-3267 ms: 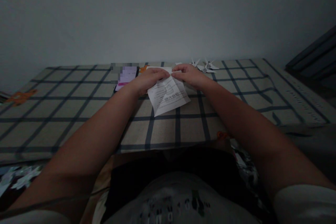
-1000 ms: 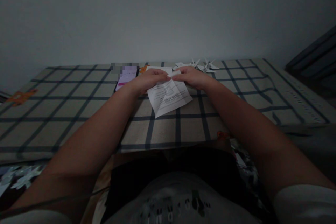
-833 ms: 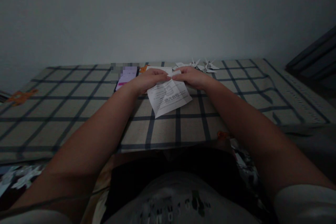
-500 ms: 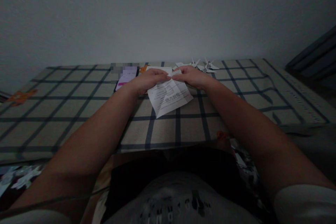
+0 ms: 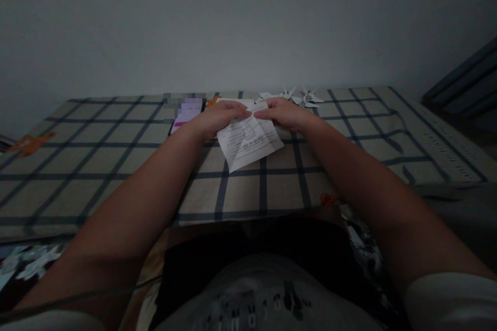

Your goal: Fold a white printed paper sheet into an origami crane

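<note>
A creased sheet of printed paper [image 5: 250, 142] is held over the table between my two hands, one corner hanging toward me. My left hand [image 5: 222, 118] pinches its upper edge from the left, thumb on top. From the other side my right hand [image 5: 282, 114] grips the same edge, the two thumbs almost meeting. The fingers under the paper are hidden. Just beyond my hands lies another white sheet [image 5: 235, 100], partly covered by them. Folded paper pieces [image 5: 308, 97] with pointed tips rest behind my right hand.
The table has a checked cloth [image 5: 128, 155]. A phone with a lit screen [image 5: 189, 114] lies left of my hands. Orange pieces sit on the cloth, one at the left edge [image 5: 33, 144]. More folded white pieces [image 5: 41, 261] are below the table at lower left. A wall stands behind.
The paper's hanging part has shifted very slightly left and up. Both hands keep their pinch on its upper edge and have hardly moved.
</note>
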`<state>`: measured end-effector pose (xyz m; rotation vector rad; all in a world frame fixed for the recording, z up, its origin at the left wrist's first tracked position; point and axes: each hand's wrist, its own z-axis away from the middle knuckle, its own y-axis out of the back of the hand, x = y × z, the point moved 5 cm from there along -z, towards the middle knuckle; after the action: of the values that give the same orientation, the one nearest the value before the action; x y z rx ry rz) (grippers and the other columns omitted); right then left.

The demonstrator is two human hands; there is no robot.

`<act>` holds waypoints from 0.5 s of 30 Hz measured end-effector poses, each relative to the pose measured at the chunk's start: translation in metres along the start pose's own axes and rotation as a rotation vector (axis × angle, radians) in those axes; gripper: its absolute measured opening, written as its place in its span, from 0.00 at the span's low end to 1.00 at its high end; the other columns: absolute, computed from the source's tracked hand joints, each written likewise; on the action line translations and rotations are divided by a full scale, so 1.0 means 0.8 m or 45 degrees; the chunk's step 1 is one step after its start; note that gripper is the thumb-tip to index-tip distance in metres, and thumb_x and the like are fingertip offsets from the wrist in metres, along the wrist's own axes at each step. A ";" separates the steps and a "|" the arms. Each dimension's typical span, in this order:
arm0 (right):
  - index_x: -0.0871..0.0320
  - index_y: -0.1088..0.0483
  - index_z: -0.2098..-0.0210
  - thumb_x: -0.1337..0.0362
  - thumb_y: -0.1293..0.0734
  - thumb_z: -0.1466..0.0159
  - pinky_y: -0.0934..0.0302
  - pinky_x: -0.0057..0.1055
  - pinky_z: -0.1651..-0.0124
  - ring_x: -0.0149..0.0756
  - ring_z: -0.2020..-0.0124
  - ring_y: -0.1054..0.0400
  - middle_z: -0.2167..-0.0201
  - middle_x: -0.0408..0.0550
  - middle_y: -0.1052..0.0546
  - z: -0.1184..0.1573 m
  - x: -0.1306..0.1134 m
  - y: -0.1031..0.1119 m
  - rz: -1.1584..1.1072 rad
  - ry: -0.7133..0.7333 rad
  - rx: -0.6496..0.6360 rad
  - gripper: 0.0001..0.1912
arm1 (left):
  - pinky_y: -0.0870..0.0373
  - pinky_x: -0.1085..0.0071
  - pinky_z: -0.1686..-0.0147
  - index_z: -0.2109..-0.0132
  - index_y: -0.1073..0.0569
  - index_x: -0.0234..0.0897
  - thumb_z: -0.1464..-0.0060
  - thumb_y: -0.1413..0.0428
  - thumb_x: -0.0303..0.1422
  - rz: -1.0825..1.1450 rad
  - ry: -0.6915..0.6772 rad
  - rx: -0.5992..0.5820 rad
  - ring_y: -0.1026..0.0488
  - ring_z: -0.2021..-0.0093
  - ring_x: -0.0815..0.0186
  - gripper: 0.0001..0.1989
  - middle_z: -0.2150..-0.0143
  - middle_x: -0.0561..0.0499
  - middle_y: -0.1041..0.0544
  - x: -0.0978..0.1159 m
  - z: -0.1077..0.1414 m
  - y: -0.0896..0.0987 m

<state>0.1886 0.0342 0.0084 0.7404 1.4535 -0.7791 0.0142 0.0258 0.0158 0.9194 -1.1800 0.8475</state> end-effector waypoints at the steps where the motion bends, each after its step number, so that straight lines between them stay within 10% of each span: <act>1: 0.60 0.21 0.64 0.69 0.26 0.39 0.29 0.27 0.65 0.33 0.69 0.22 0.67 0.48 0.15 0.000 0.000 0.000 0.006 -0.006 0.005 0.03 | 0.30 0.71 0.71 0.65 0.19 0.36 0.52 0.32 0.35 0.028 -0.010 0.002 0.23 0.71 0.65 0.08 0.67 0.49 0.18 0.000 -0.001 0.000; 9: 0.61 0.21 0.60 0.70 0.27 0.37 0.26 0.30 0.57 0.34 0.65 0.20 0.62 0.50 0.14 0.002 -0.005 0.000 -0.076 0.042 0.054 0.05 | 0.22 0.65 0.58 0.57 0.18 0.33 0.37 0.49 0.60 0.375 0.041 -0.050 0.17 0.59 0.56 0.32 0.62 0.40 0.15 0.013 0.002 0.009; 15: 0.61 0.22 0.58 0.69 0.27 0.37 0.27 0.31 0.48 0.34 0.59 0.20 0.61 0.50 0.15 0.004 -0.018 -0.004 -0.192 0.146 0.067 0.07 | 0.21 0.65 0.55 0.51 0.18 0.33 0.32 0.56 0.59 0.644 0.053 -0.201 0.16 0.57 0.58 0.35 0.56 0.42 0.14 0.020 0.007 0.011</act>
<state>0.1881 0.0297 0.0229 0.7311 1.6112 -0.9054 0.0074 0.0253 0.0332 0.4732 -1.4469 1.1489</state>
